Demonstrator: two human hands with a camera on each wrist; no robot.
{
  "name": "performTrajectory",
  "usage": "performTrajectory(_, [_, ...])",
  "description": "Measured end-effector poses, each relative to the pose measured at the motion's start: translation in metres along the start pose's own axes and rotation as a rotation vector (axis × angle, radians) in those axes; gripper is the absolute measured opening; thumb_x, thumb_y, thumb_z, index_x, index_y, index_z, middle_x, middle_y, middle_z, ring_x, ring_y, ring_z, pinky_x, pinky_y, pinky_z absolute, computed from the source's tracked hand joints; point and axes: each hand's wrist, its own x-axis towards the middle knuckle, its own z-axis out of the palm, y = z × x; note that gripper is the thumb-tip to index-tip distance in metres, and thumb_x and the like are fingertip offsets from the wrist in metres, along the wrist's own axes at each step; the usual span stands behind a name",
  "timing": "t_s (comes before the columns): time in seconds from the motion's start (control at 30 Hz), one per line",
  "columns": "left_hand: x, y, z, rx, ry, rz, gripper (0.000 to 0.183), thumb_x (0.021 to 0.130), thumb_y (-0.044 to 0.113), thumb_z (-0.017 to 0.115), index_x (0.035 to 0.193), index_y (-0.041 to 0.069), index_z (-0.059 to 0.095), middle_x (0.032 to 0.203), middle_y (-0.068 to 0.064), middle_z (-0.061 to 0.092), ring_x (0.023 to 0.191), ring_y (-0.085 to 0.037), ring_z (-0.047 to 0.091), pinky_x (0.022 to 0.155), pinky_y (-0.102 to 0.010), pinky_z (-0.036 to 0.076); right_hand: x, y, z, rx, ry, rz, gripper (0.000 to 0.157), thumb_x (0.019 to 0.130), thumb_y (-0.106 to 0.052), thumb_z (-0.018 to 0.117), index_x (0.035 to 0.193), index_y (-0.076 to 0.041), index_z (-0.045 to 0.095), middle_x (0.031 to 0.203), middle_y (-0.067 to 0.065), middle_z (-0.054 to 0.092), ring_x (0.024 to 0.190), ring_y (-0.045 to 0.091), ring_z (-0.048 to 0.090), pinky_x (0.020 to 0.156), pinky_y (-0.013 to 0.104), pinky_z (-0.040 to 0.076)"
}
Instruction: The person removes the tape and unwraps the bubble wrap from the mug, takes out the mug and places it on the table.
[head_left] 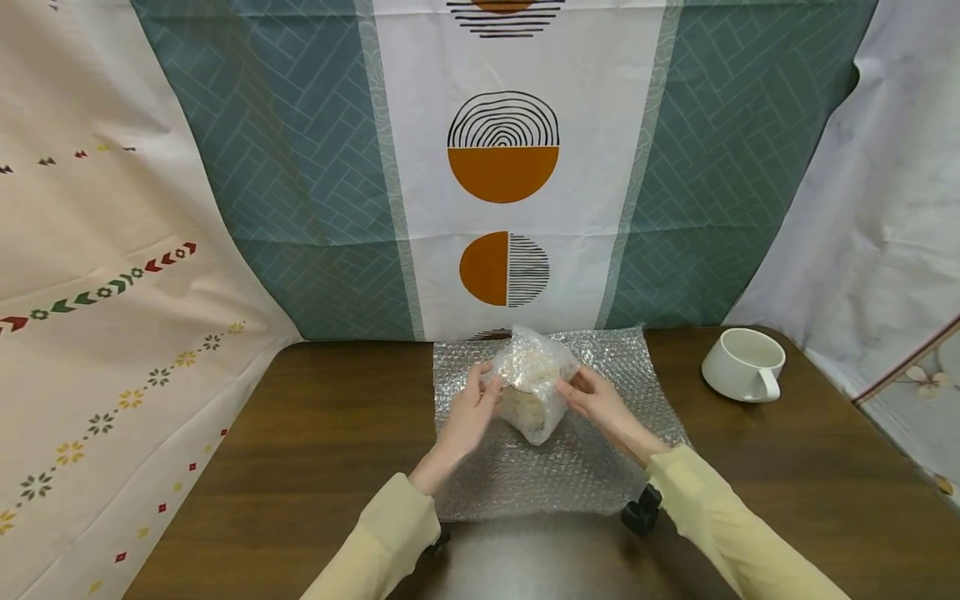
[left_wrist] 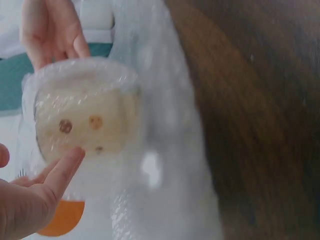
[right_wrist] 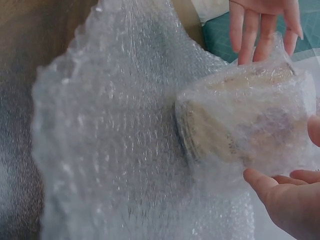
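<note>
A cream-coloured, rounded object with small brown and orange prints sits inside a layer of bubble wrap, forming a wrapped bundle (head_left: 528, 387) in the middle of the table. My left hand (head_left: 472, 408) holds the bundle's left side, thumb and fingers on the wrap. On the opposite side, the right hand (head_left: 600, 404) pinches the wrap near its upper right corner. Through the plastic, prints show on the bundle (left_wrist: 90, 122) in the left wrist view. In the right wrist view, a pale flat end of the bundle (right_wrist: 210, 132) faces the camera, its detail blurred by the wrap.
Beneath the bundle a larger sheet of bubble wrap (head_left: 540, 492) lies flat on the dark wooden table (head_left: 337, 433). A white mug (head_left: 742, 367) stands at the back right, handle toward the front. Patterned cloth (head_left: 315, 167) hangs behind and along the sides.
</note>
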Motion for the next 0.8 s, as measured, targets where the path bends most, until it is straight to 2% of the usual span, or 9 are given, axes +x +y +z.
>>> performTrajectory(0.13, [0.003,0.000,-0.009,-0.017,-0.012,-0.039,0.029,0.098,0.010,0.040,0.121,-0.008,0.041,0.086,-0.024,0.061,0.078,-0.039,0.060,0.065,-0.039,0.051,0.001,0.000,-0.002,-0.022,0.014,0.013,0.064,0.093,-0.024,0.054,0.140,0.004,0.020,0.140,0.027,0.021,0.125,0.037,0.026,0.097,0.042,0.029])
performTrajectory(0.2, [0.007,-0.010,-0.012,0.028,-0.002,-0.049,0.028,0.097,0.014,0.042,0.118,-0.005,0.045,0.078,-0.017,0.062,0.069,-0.034,0.061,0.059,-0.034,0.051,0.001,0.000,-0.002,-0.039,0.025,0.021,0.065,0.092,-0.025,0.055,0.140,0.003,0.021,0.140,0.027,0.022,0.125,0.038,0.026,0.096,0.042,0.029])
performTrajectory(0.23, [0.008,-0.010,-0.014,0.052,0.003,-0.055,0.027,0.097,0.014,0.044,0.117,-0.005,0.047,0.074,-0.015,0.062,0.063,-0.031,0.060,0.055,-0.031,0.050,0.001,0.000,-0.002,-0.048,0.028,0.023,0.066,0.092,-0.026,0.055,0.140,0.003,0.021,0.140,0.027,0.022,0.125,0.038,0.026,0.096,0.043,0.029])
performTrajectory(0.33, [0.010,-0.010,-0.019,0.140,0.028,-0.025,0.026,0.095,0.017,0.049,0.110,-0.004,0.053,0.063,-0.007,0.057,0.047,-0.020,0.050,0.045,-0.026,0.041,0.001,0.001,-0.003,-0.061,0.035,0.028,0.067,0.091,-0.027,0.056,0.141,0.002,0.022,0.140,0.026,0.023,0.125,0.038,0.026,0.097,0.044,0.029])
performTrajectory(0.4, [0.012,-0.010,-0.021,0.193,0.061,0.015,0.022,0.092,0.016,0.054,0.104,-0.002,0.058,0.059,-0.003,0.053,0.044,-0.015,0.041,0.043,-0.026,0.034,0.001,0.001,-0.003,-0.072,0.033,0.027,0.066,0.091,-0.026,0.056,0.141,0.001,0.022,0.140,0.026,0.023,0.125,0.038,0.025,0.097,0.044,0.028])
performTrajectory(0.47, [0.014,-0.010,-0.022,0.245,0.096,0.064,0.017,0.089,0.015,0.058,0.097,0.000,0.062,0.062,-0.001,0.050,0.049,-0.013,0.038,0.048,-0.028,0.033,0.000,0.000,-0.004,-0.070,0.029,0.023,0.066,0.092,-0.025,0.055,0.140,0.002,0.021,0.140,0.026,0.022,0.126,0.038,0.025,0.097,0.045,0.027])
performTrajectory(0.6, [0.023,-0.009,-0.021,0.280,0.127,0.112,0.015,0.085,0.014,0.063,0.094,0.002,0.063,0.080,-0.007,0.052,0.071,-0.022,0.047,0.067,-0.035,0.038,-0.002,-0.001,-0.004,-0.064,0.025,0.020,0.064,0.092,-0.022,0.055,0.140,0.002,0.020,0.140,0.027,0.021,0.126,0.039,0.023,0.098,0.046,0.026])
performTrajectory(0.7, [0.029,-0.008,-0.017,0.259,0.101,0.097,0.024,0.085,0.015,0.062,0.102,-0.002,0.060,0.097,-0.014,0.054,0.091,-0.031,0.050,0.079,-0.040,0.038,-0.002,-0.002,-0.004,-0.062,0.028,0.022,0.064,0.092,-0.022,0.055,0.141,0.002,0.020,0.140,0.027,0.021,0.126,0.039,0.022,0.098,0.047,0.025])
performTrajectory(0.8, [0.032,-0.008,-0.013,0.244,0.058,0.074,0.032,0.087,0.016,0.061,0.111,-0.005,0.056,0.110,-0.017,0.053,0.103,-0.034,0.047,0.086,-0.043,0.037,-0.001,-0.001,-0.004,-0.060,0.035,0.027,0.065,0.092,-0.023,0.055,0.141,0.002,0.020,0.140,0.027,0.022,0.126,0.039,0.023,0.098,0.047,0.025])
